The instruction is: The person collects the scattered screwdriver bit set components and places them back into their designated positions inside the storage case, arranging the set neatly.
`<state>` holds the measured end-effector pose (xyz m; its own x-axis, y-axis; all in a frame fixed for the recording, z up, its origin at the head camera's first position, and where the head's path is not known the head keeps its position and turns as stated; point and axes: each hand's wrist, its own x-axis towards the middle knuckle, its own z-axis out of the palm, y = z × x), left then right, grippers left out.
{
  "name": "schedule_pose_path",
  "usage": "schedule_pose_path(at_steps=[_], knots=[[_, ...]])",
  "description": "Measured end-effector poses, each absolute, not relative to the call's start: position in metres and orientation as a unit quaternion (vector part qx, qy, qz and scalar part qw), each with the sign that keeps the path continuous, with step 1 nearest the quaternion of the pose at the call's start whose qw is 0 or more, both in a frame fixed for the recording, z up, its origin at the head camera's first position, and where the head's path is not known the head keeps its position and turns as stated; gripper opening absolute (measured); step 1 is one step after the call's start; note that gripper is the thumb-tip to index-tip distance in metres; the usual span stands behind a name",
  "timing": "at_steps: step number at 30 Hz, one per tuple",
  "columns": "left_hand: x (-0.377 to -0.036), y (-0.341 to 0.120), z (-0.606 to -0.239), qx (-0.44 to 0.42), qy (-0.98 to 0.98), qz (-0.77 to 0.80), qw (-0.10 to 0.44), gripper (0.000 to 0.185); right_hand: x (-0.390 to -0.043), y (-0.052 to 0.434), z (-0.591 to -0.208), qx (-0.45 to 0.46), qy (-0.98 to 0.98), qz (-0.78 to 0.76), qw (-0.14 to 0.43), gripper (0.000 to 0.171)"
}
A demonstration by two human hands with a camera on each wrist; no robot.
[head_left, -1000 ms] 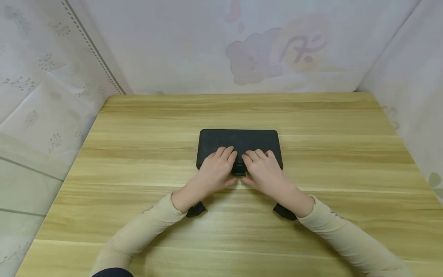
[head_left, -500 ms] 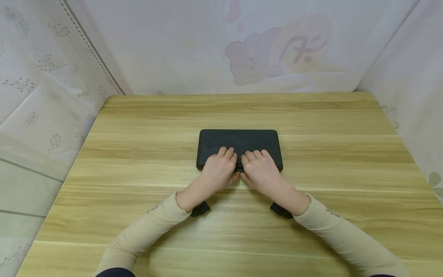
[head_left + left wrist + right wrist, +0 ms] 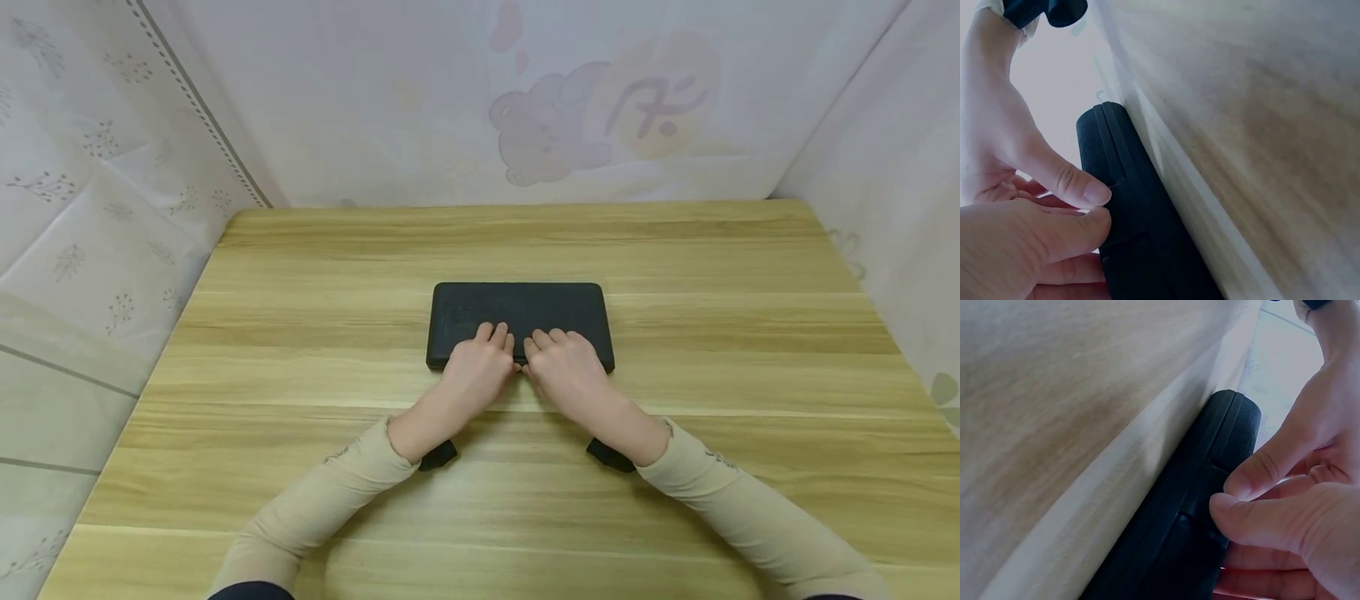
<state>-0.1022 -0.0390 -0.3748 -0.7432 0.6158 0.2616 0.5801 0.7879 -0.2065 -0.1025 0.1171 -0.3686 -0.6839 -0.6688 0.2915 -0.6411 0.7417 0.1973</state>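
Note:
A flat black plastic case (image 3: pixel 517 308) lies closed on the wooden table, its long front edge toward me. My left hand (image 3: pixel 477 367) and right hand (image 3: pixel 567 371) grip that front edge side by side, fingers on the lid. Both thumbs press the latch (image 3: pixel 1127 209) in the middle of the front side, as the left wrist view shows. From the right wrist view, the thumb tips nearly meet on the latch, which lies flat against the case (image 3: pixel 1160 550). Part of the latch is hidden beneath the thumbs.
The wooden table (image 3: pixel 300 275) extends around the case on all sides. Pale printed cloth (image 3: pixel 375 108) hangs behind it and at both sides. A black wrist device (image 3: pixel 438 456) sits under the left wrist, another (image 3: pixel 611 456) under the right.
One second ago the latch flap stuck out from the front edge with the thumbs below it. The thumbs have moved up and in, and the flap now lies against the case.

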Motion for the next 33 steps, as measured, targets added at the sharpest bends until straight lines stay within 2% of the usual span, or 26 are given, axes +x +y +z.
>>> schedule_pose_path(at_steps=[9,14,22,28,33], knots=[[-0.1018,-0.0357,-0.3704,-0.326,-0.932,0.088,0.134,0.035,-0.1018,0.1144,-0.3671,0.345,-0.920,-0.065,0.173,0.025],[-0.1033,-0.0343,-0.3708,-0.333,-0.925,0.107,0.149,0.027,-0.1021,0.1129,-0.3656,0.340,-0.923,-0.076,0.166,0.019],[-0.1044,-0.0343,-0.3734,-0.333,-0.922,0.108,0.162,0.031,-0.1025,0.1117,-0.3632,0.323,-0.932,-0.081,0.143,0.017],[-0.1055,-0.0348,-0.3736,-0.342,-0.915,0.113,0.179,0.022,-0.1026,0.1112,-0.3634,0.330,-0.925,-0.092,0.164,0.006],[-0.1078,-0.0348,-0.3703,-0.348,-0.913,0.112,0.184,0.020,-0.1020,0.1111,-0.3627,0.327,-0.925,-0.089,0.172,0.004]])
